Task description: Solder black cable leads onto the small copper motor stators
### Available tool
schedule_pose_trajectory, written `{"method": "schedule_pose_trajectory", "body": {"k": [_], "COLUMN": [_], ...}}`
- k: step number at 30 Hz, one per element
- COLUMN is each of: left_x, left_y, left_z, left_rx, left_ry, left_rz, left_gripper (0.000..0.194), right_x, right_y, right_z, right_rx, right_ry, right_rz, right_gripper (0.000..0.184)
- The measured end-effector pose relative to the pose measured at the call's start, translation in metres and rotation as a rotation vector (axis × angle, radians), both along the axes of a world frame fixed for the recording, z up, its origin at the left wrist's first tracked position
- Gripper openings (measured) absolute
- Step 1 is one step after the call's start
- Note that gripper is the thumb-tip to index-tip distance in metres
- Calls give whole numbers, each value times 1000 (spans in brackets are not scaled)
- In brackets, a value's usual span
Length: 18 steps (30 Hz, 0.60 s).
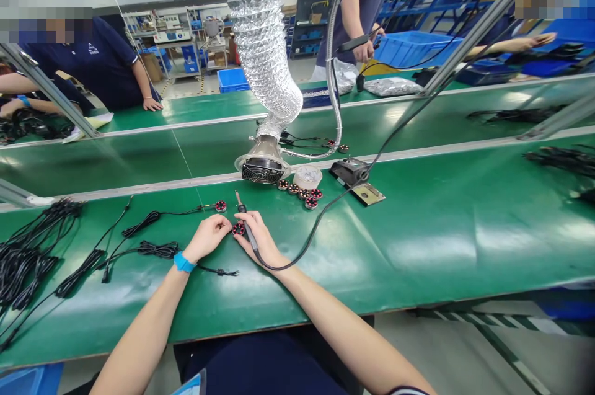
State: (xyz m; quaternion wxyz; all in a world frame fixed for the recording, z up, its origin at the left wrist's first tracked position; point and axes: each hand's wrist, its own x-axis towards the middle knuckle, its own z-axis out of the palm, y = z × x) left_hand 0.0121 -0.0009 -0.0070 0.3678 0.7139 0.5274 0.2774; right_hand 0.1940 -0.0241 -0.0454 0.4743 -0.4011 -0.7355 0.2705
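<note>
My right hand is closed around a soldering iron, whose tip points up and away from me. Its thumb and fingers also hold a small round motor stator with red and black windings. My left hand, with a blue wristband, has its fingertips pinched together at the stator's left edge; what lies between them is too small to tell. Just beyond the left hand is another stator beside a cable end. Bundled black cables lie left of the left wrist.
A fume extraction duct hangs over the green bench. Several stators sit by a roll of tape. Right of them stands a soldering iron stand. Black cables pile at left. Other people work across the bench.
</note>
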Motion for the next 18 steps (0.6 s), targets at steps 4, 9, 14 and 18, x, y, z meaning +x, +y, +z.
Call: {"method": "schedule_pose_trajectory", "body": {"k": [4,9,14,18], "left_x": [1,-11,-18,-16], "left_y": [-3,-12,-44,-66], "left_z": [14,28,29,27], "left_rx": [-108,-112,-43,-8], "left_ry": [-215,-111,182,259], "left_rz": [47,111,-142,-325], "left_gripper": [31,35,29,18], "right_x": [0,1,0,1], "right_y": [0,-1,0,2], "right_z": [1,2,0,-5], "right_rx": [11,3,-1,0], "right_ry": [-6,-4,3,7], "right_rz": [-5,-2,-20,-34], "right_gripper": [49,49,50,50]}}
